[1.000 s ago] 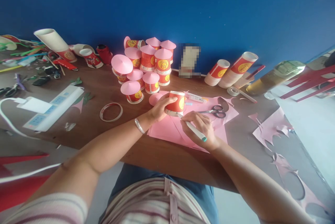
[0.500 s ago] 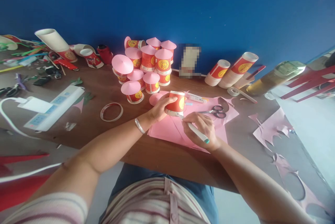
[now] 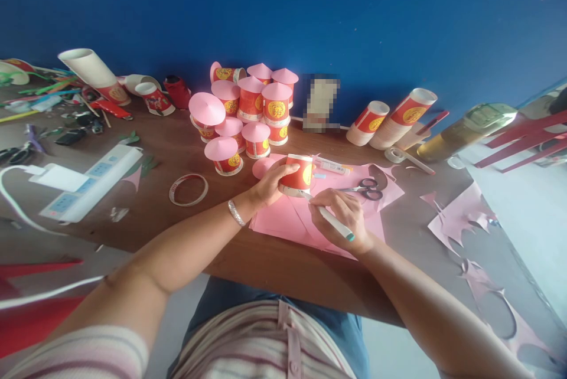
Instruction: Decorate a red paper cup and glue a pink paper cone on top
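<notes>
My left hand is wrapped round a red paper cup with a yellow emblem and a white band along its lower edge. In my right hand is a white marker pen with a green end, its tip at the cup's white band. Small dark marks show on that band. Beneath both hands lie pink paper sheets. A pair of scissors rests on the paper, right of the cup, near a glue tube.
Several red cups with pink cone tops stand behind my left hand. Stacked paper cups and a gold bottle lean at the right. A power strip, a ring and pink scraps lie around.
Hardly anything differs. The pen tip and my right hand may have shifted very slightly along the cup's lower band; the cup and my left hand stay in place.
</notes>
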### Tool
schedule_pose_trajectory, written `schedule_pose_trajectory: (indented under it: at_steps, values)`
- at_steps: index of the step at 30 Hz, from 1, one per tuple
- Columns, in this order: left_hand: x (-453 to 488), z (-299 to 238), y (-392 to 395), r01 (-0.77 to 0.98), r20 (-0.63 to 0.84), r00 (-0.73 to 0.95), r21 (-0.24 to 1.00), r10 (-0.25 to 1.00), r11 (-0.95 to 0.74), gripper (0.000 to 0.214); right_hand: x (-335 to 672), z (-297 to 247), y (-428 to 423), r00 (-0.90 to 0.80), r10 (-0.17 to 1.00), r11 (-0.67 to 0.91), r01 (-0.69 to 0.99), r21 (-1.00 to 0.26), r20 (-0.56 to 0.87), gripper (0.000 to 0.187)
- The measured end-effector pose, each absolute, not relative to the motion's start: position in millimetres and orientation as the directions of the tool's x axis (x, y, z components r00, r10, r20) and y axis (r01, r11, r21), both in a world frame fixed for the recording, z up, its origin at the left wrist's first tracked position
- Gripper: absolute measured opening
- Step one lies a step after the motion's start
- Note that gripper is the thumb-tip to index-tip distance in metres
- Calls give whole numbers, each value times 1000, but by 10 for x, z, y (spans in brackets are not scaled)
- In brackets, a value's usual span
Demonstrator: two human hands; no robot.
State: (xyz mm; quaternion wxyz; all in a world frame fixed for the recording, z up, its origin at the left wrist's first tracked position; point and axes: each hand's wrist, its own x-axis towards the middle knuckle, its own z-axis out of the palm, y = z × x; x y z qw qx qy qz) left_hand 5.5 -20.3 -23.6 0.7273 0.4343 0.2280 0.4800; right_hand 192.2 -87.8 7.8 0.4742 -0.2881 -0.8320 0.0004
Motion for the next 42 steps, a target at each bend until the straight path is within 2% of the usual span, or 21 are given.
schedule_pose_trajectory:
  at_steps: [19, 28, 38, 42]
  values:
    - [50, -242, -201, -492, 68, 428, 854, 901, 169, 39, 1918, 60, -875, -388, 474, 831, 493, -257, 790, 18]
    - [53, -244, -201, -484, 75, 440, 859, 895, 166, 47, 1924, 66, -875, -396, 488, 827, 495, -267, 777, 18]
    - [45, -239, -197, -483, 70, 449, 858, 891, 176, 42, 1931, 74, -869, -388, 504, 816, 507, -278, 771, 17]
    - [37, -221, -203, -466, 46, 482, 859, 875, 211, 47, 1939, 35, -852, -359, 510, 803, 525, -283, 781, 18]
